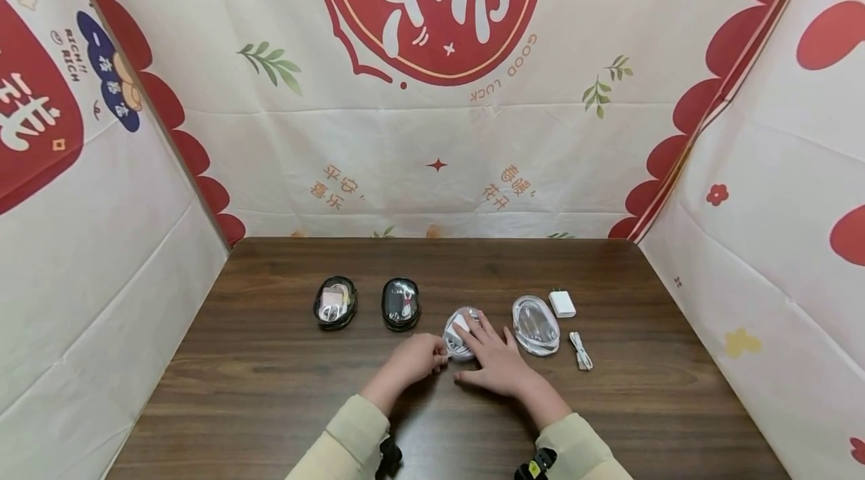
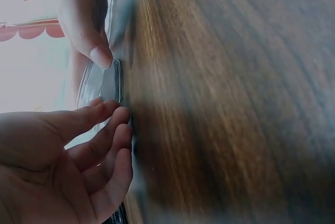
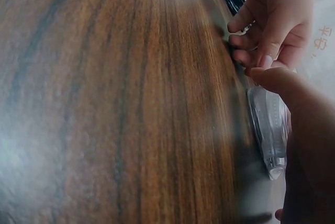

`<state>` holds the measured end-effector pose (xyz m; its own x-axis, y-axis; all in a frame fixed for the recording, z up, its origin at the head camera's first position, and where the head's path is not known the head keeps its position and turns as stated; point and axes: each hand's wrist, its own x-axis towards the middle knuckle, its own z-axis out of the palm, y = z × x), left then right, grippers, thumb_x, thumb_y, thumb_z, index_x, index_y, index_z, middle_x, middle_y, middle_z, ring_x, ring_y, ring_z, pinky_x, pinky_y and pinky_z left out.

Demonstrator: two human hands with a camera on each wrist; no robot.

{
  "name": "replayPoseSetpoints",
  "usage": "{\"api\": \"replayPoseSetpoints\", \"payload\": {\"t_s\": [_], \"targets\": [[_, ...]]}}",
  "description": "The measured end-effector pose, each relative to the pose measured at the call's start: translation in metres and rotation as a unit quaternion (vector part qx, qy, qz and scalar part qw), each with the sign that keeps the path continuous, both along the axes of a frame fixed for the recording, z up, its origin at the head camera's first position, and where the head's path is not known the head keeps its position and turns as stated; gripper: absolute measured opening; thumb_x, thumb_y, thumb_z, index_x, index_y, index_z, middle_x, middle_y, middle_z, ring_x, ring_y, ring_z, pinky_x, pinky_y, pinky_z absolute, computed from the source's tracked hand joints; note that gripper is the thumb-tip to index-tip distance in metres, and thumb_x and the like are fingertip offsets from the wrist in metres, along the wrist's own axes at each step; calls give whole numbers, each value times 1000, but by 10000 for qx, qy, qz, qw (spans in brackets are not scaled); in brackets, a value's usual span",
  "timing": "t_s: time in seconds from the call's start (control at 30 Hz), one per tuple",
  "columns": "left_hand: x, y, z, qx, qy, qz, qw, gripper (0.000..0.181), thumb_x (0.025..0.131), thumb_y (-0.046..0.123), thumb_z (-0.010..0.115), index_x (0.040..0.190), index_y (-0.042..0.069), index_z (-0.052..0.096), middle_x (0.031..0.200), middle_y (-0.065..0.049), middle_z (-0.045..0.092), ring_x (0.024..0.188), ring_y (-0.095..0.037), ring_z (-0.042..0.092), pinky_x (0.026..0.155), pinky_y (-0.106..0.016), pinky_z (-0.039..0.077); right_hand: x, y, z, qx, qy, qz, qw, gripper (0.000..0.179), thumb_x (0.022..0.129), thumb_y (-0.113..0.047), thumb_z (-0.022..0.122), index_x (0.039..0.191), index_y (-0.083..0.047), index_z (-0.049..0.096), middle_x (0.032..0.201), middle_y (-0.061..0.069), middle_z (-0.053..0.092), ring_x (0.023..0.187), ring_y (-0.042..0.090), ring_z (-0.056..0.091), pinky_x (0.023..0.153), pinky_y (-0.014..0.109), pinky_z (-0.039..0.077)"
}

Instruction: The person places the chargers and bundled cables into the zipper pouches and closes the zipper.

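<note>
A clear oval zip case (image 1: 451,343) with a white charger and cable inside lies mid-table. My left hand (image 1: 419,357) pinches its near left edge, thumb against the index finger, the other fingers curled. Across its top rests my right hand (image 1: 498,361), fingers spread and fairly straight, thumb out toward the left hand. In the left wrist view the case (image 2: 111,85) shows between the left fingertips and the right thumb. Right of the hands lies a second clear oval case (image 1: 537,326), with nothing visible inside.
A white charger plug (image 1: 562,304) and a bundled white cable (image 1: 580,351) lie at the right. Two black-rimmed clear-topped cases stand at the left, one with a pale item (image 1: 335,303), one darker (image 1: 401,304). Printed cloth walls (image 1: 432,134) surround the wooden table (image 1: 270,405).
</note>
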<state>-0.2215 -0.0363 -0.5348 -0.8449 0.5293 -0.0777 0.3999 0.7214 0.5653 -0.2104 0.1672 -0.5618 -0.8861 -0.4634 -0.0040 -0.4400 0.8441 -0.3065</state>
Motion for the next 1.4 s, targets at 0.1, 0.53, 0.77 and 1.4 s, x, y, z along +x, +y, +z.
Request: {"api": "replayPoseSetpoints", "payload": {"t_s": [0.1, 0.53, 0.77, 1.4], "targets": [[1, 1, 0, -34, 38, 21, 10000, 22, 90, 14, 68, 70, 16, 58, 59, 9, 52, 55, -7, 46, 57, -25, 39, 0, 0, 1, -3, 4, -3, 10000, 86, 85, -60, 63, 155, -24, 28, 162, 3, 14, 147, 30, 7, 105, 72, 13], [5, 2, 2, -167, 161, 68, 9997, 20, 89, 15, 68, 71, 14, 61, 58, 10, 51, 57, -7, 47, 58, -26, 40, 2, 0, 4, -22, -50, 12, 10000, 85, 85, -58, 64, 154, -23, 31, 161, 4, 16, 147, 32, 8, 104, 73, 12], [4, 3, 4, -518, 358, 285, 9976, 18, 89, 21, 68, 72, 16, 63, 59, 11, 50, 59, -8, 48, 58, -28, 42, 0, 5, 6, 96, 321, 110, 9994, 82, 84, -60, 64, 152, -25, 36, 159, 3, 26, 146, 33, 15, 104, 73, 10], [-9, 1, -4, -667, 717, 1057, 9896, 15, 89, 25, 70, 75, 22, 67, 75, 7, 65, 68, -15, 61, 56, -34, 48, 20, 15, 15, 267, 636, -10, 9976, 79, 85, -58, 64, 150, -21, 40, 158, 9, 26, 145, 36, 13, 107, 70, 6]]}}
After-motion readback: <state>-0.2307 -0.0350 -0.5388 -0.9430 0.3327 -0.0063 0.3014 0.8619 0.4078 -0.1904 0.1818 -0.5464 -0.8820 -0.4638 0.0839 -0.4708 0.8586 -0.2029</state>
